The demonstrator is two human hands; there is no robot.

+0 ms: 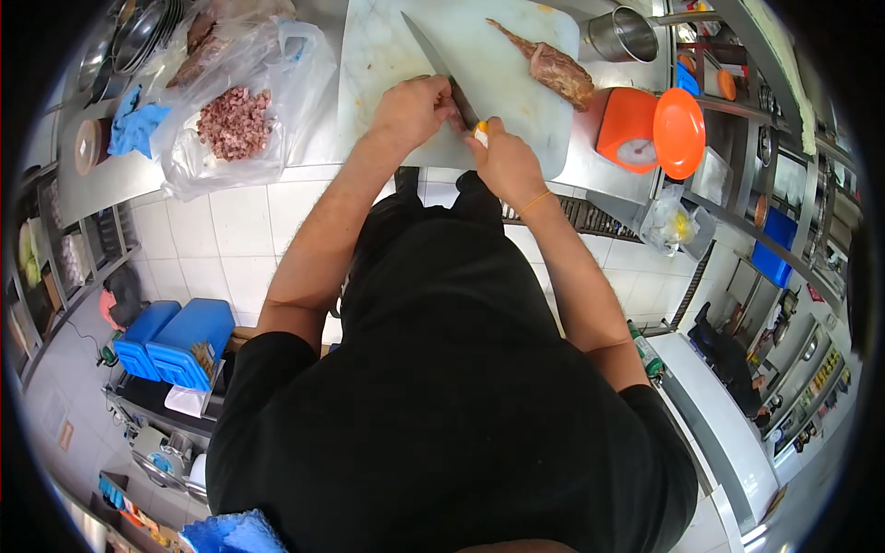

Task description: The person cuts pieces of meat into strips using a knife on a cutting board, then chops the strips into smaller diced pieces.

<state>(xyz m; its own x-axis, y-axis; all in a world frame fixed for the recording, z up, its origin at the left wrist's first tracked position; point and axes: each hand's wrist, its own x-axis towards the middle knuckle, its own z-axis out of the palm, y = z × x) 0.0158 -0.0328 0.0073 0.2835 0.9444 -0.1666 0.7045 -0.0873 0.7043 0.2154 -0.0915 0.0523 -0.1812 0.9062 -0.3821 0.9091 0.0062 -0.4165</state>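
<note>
My right hand (507,169) is closed round the yellow and white handle of a kitchen knife (429,48), whose long blade points away and to the left over the white cutting board (383,46). Close against the blade, my left hand (413,112) has its fingers bent down on a small piece of meat (453,114), mostly hidden under the fingertips. Farther right on the board lies a larger cut of cooked-looking meat (559,74) with a thin tapered end. To the left, diced meat (234,123) sits on a clear plastic bag (304,88).
An orange kitchen scale (619,129) with an orange pan (678,135) stands right of the board, below a metal pot (616,37). At the left are a blue cloth (136,124) and stacked metal bowls (138,41). A person (728,359) is far off at right.
</note>
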